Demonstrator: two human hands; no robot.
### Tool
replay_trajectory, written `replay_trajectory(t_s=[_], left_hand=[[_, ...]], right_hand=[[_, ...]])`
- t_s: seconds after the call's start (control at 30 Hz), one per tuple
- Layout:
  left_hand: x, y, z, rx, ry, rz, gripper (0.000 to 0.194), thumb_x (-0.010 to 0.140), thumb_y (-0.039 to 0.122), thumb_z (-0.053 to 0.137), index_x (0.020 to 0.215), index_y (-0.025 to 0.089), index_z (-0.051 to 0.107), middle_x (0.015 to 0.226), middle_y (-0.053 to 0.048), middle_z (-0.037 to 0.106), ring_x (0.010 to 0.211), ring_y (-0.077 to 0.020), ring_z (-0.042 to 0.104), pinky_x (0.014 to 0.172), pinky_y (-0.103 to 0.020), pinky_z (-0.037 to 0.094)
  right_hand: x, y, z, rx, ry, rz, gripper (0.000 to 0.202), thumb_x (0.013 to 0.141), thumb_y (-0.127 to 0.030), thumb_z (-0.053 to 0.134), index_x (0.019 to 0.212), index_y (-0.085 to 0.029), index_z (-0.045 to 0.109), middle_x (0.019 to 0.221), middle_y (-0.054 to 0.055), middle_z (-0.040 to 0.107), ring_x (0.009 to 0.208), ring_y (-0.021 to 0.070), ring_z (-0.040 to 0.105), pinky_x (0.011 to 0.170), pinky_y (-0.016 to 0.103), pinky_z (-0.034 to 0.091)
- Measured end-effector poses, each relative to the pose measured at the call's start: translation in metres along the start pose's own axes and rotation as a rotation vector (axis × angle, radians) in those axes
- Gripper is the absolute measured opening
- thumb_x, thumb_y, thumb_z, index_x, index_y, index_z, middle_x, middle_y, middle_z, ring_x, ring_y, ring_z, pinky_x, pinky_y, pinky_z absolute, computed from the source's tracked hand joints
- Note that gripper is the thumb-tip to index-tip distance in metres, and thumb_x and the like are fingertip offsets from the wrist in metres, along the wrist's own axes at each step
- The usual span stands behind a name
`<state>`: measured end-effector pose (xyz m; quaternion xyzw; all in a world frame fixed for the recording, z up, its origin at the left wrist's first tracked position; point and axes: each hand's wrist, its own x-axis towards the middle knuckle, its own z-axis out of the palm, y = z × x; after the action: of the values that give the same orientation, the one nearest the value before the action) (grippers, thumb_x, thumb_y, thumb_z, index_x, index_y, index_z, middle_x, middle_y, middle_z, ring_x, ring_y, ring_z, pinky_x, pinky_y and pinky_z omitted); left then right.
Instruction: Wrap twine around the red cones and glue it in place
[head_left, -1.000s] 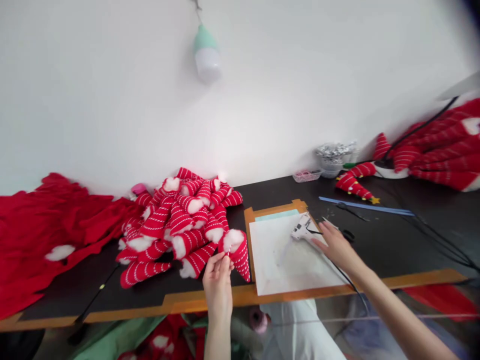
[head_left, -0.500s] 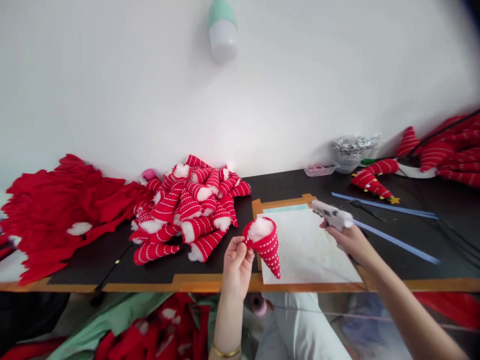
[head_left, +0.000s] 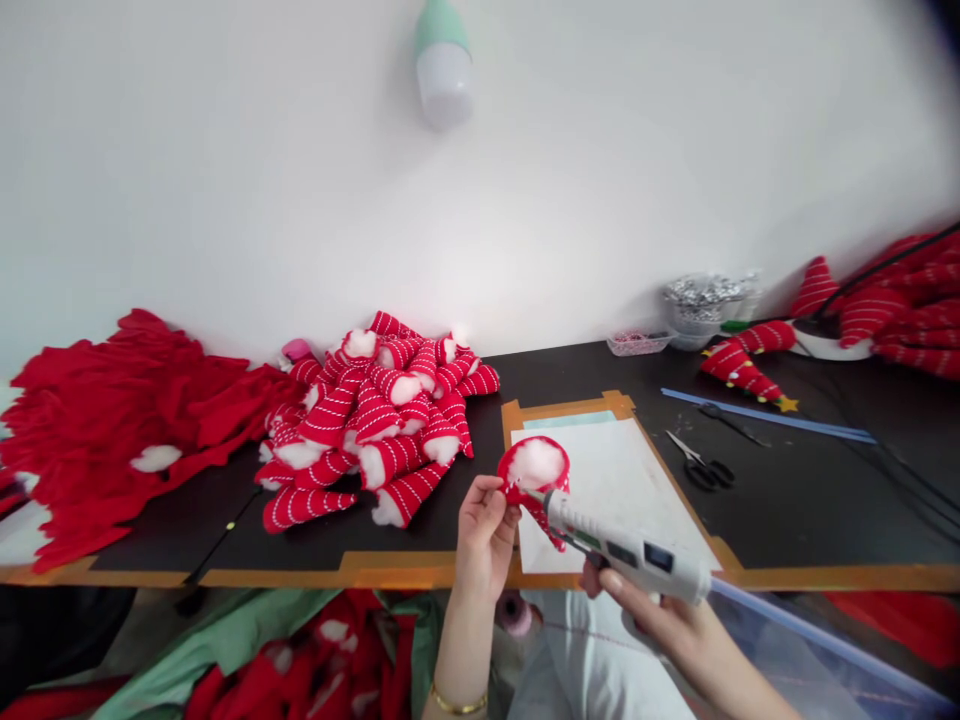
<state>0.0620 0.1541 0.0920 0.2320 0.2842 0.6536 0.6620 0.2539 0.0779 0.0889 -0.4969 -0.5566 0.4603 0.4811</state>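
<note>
Pinched by its rim between the fingers of my left hand [head_left: 484, 530] is a red fabric cone [head_left: 561, 466] with white stitched dashes. White stuffing shows in its open top, which faces up, and its tip points down over the white paper [head_left: 637, 500]. My right hand [head_left: 652, 610] is wrapped around a white hot glue gun [head_left: 630, 545] with a long glue stick out of its back end. The gun's nozzle is at the cone's rim, close beside my left fingertips; whether it touches the fabric I cannot tell. The gun covers part of the cone.
Several stuffed red cones [head_left: 390, 400] are heaped left of the paper, with red cloth pieces [head_left: 135, 420] farther left. To the right lie black scissors [head_left: 705, 468], blue glue sticks [head_left: 765, 415] and a decorated cone [head_left: 742, 370]. A tub of silvery bits [head_left: 697, 305] stands by the wall.
My right hand has brought the glue gun left and down to the cone's rim, uncovering the scissors. The cone in my left hand has shifted slightly right, its opening tilted more toward me.
</note>
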Motion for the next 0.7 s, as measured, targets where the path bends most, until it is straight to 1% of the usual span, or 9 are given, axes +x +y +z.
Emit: replay_trajectory(t_s=[0.1,0.2,0.33,0.43,0.6,0.7], left_hand=[[-0.002,-0.001,0.001,0.010,-0.018,-0.003,0.032,0.063,0.026,0.096,0.082,0.018,0.072,0.071,0.002,0.072,0.061,-0.0065,0.066,0.062,-0.014,0.053],[-0.003,-0.003,0.002,0.021,-0.027,-0.006,0.032,0.064,0.028,0.096,0.082,0.018,0.071,0.071,0.002,0.071,0.061,-0.0070,0.066,0.062,-0.014,0.053],[-0.003,-0.002,0.005,0.022,-0.015,0.007,0.034,0.062,0.029,0.097,0.082,0.019,0.071,0.069,0.003,0.069,0.061,-0.0068,0.064,0.062,-0.015,0.052],[-0.004,-0.001,0.008,0.024,-0.009,0.007,0.035,0.061,0.029,0.097,0.081,0.019,0.071,0.069,0.003,0.068,0.060,-0.0067,0.063,0.061,-0.015,0.052],[-0.006,-0.001,0.011,0.023,-0.014,0.000,0.035,0.059,0.029,0.098,0.080,0.018,0.071,0.068,0.003,0.067,0.059,-0.0070,0.063,0.059,-0.015,0.051],[-0.006,-0.002,0.012,0.019,-0.018,0.000,0.034,0.060,0.029,0.097,0.080,0.018,0.071,0.068,0.003,0.067,0.060,-0.0071,0.063,0.060,-0.016,0.051]], right_hand=[[0.002,-0.003,0.000,-0.008,-0.022,-0.005,0.043,0.090,-0.059,0.064,0.080,-0.019,0.073,0.070,0.003,0.061,0.058,0.0146,0.052,0.057,0.025,0.051],[0.000,-0.006,-0.001,-0.009,-0.065,0.023,0.046,0.092,-0.060,0.061,0.076,-0.018,0.070,0.073,0.004,0.061,0.057,0.0132,0.050,0.049,0.022,0.045],[-0.001,-0.012,-0.003,-0.014,-0.099,0.085,0.049,0.093,-0.062,0.059,0.073,-0.017,0.067,0.064,0.001,0.054,0.053,0.0120,0.045,0.043,0.020,0.037],[-0.001,-0.018,-0.005,-0.018,-0.099,0.110,0.051,0.091,-0.065,0.060,0.070,-0.018,0.066,0.061,0.001,0.052,0.053,0.0127,0.045,0.045,0.021,0.038],[0.001,-0.024,-0.005,-0.036,-0.083,0.072,0.051,0.092,-0.064,0.058,0.070,-0.018,0.066,0.071,0.003,0.060,0.058,0.0137,0.050,0.052,0.023,0.043],[0.001,-0.026,-0.005,-0.043,-0.077,0.073,0.052,0.092,-0.064,0.058,0.068,-0.018,0.064,0.067,0.002,0.057,0.057,0.0134,0.048,0.054,0.024,0.043]])
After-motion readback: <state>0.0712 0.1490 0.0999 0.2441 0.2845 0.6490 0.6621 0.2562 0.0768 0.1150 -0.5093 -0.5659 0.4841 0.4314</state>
